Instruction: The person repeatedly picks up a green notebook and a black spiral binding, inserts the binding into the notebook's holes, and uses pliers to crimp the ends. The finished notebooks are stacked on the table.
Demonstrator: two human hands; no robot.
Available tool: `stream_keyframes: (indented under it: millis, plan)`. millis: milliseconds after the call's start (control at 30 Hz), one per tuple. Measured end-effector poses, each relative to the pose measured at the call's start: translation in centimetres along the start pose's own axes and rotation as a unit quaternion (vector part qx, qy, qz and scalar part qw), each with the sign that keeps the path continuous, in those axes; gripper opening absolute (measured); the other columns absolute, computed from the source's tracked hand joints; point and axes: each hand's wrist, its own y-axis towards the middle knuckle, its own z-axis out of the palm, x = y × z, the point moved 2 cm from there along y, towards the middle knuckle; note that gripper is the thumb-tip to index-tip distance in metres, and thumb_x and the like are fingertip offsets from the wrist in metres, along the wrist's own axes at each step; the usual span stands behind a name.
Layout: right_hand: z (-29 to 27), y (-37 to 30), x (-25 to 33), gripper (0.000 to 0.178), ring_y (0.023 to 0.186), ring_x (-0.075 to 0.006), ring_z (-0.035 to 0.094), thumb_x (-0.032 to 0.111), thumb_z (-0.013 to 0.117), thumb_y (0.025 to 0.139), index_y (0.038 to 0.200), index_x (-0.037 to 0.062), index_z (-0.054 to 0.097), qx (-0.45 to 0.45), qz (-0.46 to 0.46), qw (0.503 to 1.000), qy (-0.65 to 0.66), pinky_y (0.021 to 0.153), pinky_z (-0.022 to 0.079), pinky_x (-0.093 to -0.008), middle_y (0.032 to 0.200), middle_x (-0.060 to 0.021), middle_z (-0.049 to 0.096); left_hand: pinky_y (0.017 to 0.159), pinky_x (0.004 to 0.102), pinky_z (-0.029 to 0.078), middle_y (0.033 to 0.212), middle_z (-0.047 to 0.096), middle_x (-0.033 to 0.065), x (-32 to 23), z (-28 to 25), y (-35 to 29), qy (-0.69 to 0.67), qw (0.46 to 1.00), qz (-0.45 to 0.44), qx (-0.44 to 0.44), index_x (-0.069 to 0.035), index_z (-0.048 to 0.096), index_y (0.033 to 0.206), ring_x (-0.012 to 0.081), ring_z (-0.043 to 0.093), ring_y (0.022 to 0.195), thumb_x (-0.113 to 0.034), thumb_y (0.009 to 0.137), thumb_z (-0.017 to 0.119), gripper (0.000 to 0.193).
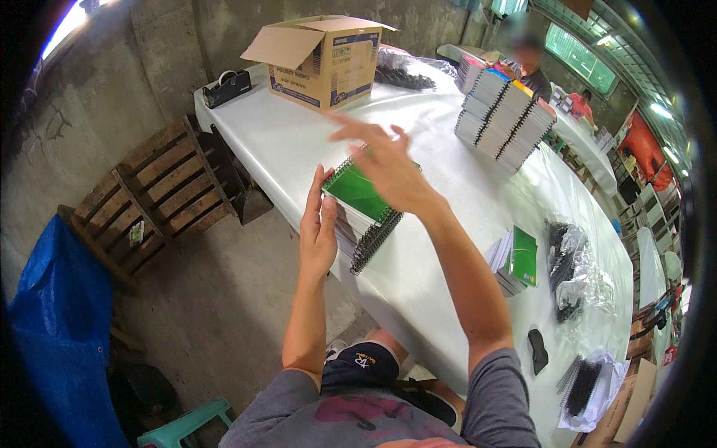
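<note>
Cupping green-covered notebooks (357,188) with my open left grip (319,233), I see the empty right grip (392,170) spread above; a carton (328,66) and taller stack (494,123) crowd the desk (433,284).

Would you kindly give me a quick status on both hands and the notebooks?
Left hand at side of green-topped notebook stack. Right hand blurred, fingers spread over stack, contact unclear. Open carton farther back, apart from both hands.

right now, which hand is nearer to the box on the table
Right. The right hand, blurred, is above the notebook stack, in front of the box; the left hand is farther from it, against the stack's left side.
</note>
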Motion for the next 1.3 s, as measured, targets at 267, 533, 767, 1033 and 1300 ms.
stream_keyframes:
  millis: [267,533,767,1033,1300]
  plan:
    - [1.2,-4.8,-6.8,0.043,0.098,-0.0194,0.056,0.038,0.038,0.098,0.119,0.0054,0.056,-0.186,0.238,0.925,0.231,0.09,0.04,-0.0282,0.103,-0.0137,0.061,0.104,0.0332,0.03,0.132,0.047,0.0132,1.0,0.5,0.5,-0.065,0.996,0.053,-0.011,-0.002,0.043,0.132,0.0206,0.042,0.123,-0.027,0.095,0.05,0.044]
    - [0.8,-4.9,-7.2,0.04,0.096,-0.0217,0.055,0.036,0.042,0.097,0.118,0.0049,0.056,-0.202,0.275,0.911,0.234,0.088,0.041,-0.0308,0.104,-0.0154,0.06,0.104,0.0362,0.031,0.133,0.046,0.0117,1.2,0.3,0.7,-0.045,0.998,0.036,-0.039,-0.003,0.043,0.13,0.0208,0.042,0.123,-0.025,0.095,0.048,0.042]
    - [-10.9,-20.3,-11.8,0.046,0.099,-0.0275,0.054,0.017,0.067,0.079,0.122,0.011,0.053,-0.265,0.353,0.856,-0.27,0.087,0.043,-0.039,0.112,-0.0125,0.054,0.101,0.0407,0.034,0.128,0.046,0.0134,-0.7,-4.0,-2.1,-0.014,0.941,0.181,-0.287,-0.005,0.04,0.126,0.0266,0.042,0.123,-0.035,0.094,0.035,0.043]
    - [-17.2,-35.5,-10.7,0.047,0.066,-0.0186,0.059,0.04,0.072,0.076,0.1,0.0003,0.063,-0.173,0.691,0.697,-0.08,0.064,0.047,-0.0343,0.077,-0.0113,0.064,0.092,0.045,0.04,0.114,0.042,0.0081,-6.4,2.8,-10.3,-0.144,0.893,0.375,-0.203,-0.014,0.046,0.109,0.0271,0.045,0.112,-0.035,0.083,0.057,0.035]
    - [-16.0,-36.1,-7.1,0.025,0.055,-0.0089,0.053,0.022,0.07,0.082,0.087,0.0013,0.058,-0.397,0.535,0.746,-0.003,0.043,0.04,-0.0233,0.064,-0.0046,0.059,0.086,0.035,0.044,0.12,0.045,0.0154,-3.0,15.4,-12.6,-0.124,0.949,-0.062,0.283,-0.002,0.045,0.12,0.0231,0.05,0.105,-0.015,0.085,0.062,0.042]
